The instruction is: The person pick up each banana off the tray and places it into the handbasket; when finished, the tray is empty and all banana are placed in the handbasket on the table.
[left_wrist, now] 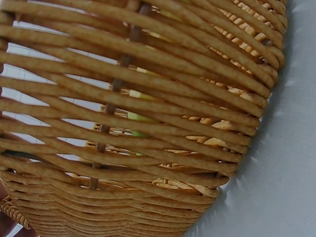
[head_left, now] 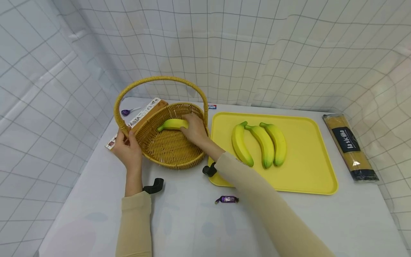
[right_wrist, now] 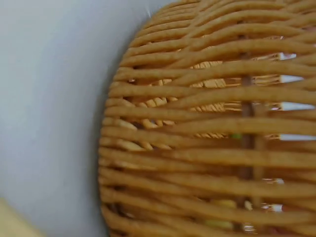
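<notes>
A wicker basket (head_left: 170,150) with a tall arched handle stands left of centre. My left hand (head_left: 130,151) grips it at the left foot of the handle, thumb on the near side. Inside, a yellow banana (head_left: 173,124) with a green tip lies along the far part of the basket. My right hand (head_left: 195,130) reaches over the right rim and holds the banana's right end, its fingertips partly hidden. In the left wrist view the woven wall (left_wrist: 163,103) fills most of the picture; the right wrist view also shows mainly wicker wall (right_wrist: 197,148).
A yellow tray (head_left: 305,157) right of the basket bears three bananas (head_left: 264,146). A pasta pack (head_left: 350,146) lies at the far right. Behind the basket are a long pasta box (head_left: 147,112) and a purple lollipop (head_left: 126,112). A purple wrapped candy (head_left: 228,199) lies in front.
</notes>
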A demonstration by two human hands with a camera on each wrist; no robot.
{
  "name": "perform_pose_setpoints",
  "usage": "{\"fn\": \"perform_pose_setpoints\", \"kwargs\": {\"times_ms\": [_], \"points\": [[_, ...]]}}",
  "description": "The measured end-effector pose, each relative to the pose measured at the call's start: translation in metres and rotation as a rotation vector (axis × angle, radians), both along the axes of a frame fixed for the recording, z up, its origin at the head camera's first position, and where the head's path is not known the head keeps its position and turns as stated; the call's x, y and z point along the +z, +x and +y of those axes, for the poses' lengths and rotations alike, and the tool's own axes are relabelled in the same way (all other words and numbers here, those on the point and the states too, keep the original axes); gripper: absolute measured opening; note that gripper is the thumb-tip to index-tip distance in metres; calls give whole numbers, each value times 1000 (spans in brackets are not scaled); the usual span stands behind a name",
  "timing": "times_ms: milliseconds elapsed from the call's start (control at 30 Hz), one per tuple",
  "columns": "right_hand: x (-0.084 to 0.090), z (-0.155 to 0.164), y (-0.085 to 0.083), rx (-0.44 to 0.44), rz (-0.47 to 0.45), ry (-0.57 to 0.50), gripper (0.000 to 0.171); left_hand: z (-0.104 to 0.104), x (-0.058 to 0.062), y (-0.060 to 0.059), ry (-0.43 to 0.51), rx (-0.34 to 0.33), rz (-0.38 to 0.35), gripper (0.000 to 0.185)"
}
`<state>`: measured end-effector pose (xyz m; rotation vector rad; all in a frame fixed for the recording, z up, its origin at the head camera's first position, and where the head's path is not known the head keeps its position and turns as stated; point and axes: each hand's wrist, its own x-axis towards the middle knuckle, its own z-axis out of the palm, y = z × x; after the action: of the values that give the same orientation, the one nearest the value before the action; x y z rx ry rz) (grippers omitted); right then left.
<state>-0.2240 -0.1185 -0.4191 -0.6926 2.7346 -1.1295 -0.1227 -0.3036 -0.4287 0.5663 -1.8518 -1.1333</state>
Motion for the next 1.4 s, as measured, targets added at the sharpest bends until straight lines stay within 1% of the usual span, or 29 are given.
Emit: {"fn": "perform_pose_setpoints", "kwargs": {"times_ms": [133,300,467,600,700,800,1000,1200,1400], "points": [[11,11,11,71,52,-39,48,2,0,-1,6,5,8,24],[33,36,32,146,106,-65,48,3,-2,-2,22,2,-2,25],[55,78,52,196,131,-127,49,5,-2,-2,24,-10,-11,26],[60,122,59,217,191,-168,49,6,1,-2,25,-11,-7,26],[62,155,60,187,233,-189,49,7,2,-1,29,-5,-5,26],[62,185,59,127,260,-216,49,6,4,0,32,1,-7,26],[52,235,57,12,285,-245,51,4,3,1,31,18,-16,27],[38,274,54,-118,291,-230,53,4,3,1,25,19,-14,26],[30,300,54,-231,245,-295,53,7,3,0,28,24,-22,27]]}}
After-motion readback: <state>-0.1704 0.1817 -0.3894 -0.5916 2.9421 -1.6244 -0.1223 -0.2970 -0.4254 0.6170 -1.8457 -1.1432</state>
